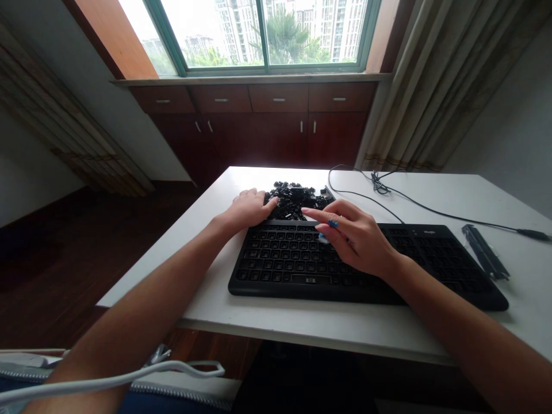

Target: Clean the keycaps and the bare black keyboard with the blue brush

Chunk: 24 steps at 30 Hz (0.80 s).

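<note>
A flat black computer keyboard (297,261) lies on the white rectangular table (431,328), and everything else is placed from the keyboard. Just behind its far left edge sits a heap of small black plastic keycaps (297,198), touching or nearly touching that edge.

The left hand (250,210) lies palm down at the keyboard's far left corner. It is loosely spread, and its fingertips meet the left side of the heap. It grips nothing that I can see.

The right hand (357,238) hovers over the middle of the keyboard, with its wrist over the right half. Its forefinger points left toward the heap, the other fingers are curled under, and the nails are painted blue. Whether something small is pinched under those fingers I cannot tell.

In front of the keyboard a bare band of table runs to the near edge. To its left, a narrower band ends at the table's left edge, beyond which is dark wooden floor. Just off its right end lies a long thin black bar (485,251), set at a slant, with clear white top beyond it. Behind the keyboard's right half a thin black cable (409,201) loops across open tabletop. Beyond the table's far edge stand a dark red wooden cabinet (267,126) and a window (263,31).
</note>
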Available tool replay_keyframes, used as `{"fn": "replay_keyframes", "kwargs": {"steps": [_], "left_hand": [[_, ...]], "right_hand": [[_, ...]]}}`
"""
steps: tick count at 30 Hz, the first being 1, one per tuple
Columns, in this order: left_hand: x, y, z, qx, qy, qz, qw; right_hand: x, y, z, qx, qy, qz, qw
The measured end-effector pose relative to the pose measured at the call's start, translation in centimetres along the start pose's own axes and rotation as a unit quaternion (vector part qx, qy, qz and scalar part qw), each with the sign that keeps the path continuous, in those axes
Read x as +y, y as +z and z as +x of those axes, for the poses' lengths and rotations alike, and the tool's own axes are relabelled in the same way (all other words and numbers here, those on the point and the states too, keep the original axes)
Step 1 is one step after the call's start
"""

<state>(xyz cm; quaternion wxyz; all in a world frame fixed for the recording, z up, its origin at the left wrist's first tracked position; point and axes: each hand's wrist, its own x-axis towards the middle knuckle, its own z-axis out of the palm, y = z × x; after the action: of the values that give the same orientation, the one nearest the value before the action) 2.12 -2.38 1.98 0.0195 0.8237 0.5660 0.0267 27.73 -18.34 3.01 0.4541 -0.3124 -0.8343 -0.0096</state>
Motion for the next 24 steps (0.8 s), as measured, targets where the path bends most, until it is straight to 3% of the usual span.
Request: {"fn": "replay_keyframes", "kwargs": {"steps": [13,24], "left_hand": [[0.12,-0.14,-0.16,0.003,0.007,0.007,1.0],[0.03,0.02,-0.03,0.005,0.001,0.005,1.0]], "right_hand": [[-0.65,-0.55,0.22,0.003,0.006,0.078,0.997],[-0.64,-0.65,0.03,-0.024,0.009,0.082,0.996]]}}
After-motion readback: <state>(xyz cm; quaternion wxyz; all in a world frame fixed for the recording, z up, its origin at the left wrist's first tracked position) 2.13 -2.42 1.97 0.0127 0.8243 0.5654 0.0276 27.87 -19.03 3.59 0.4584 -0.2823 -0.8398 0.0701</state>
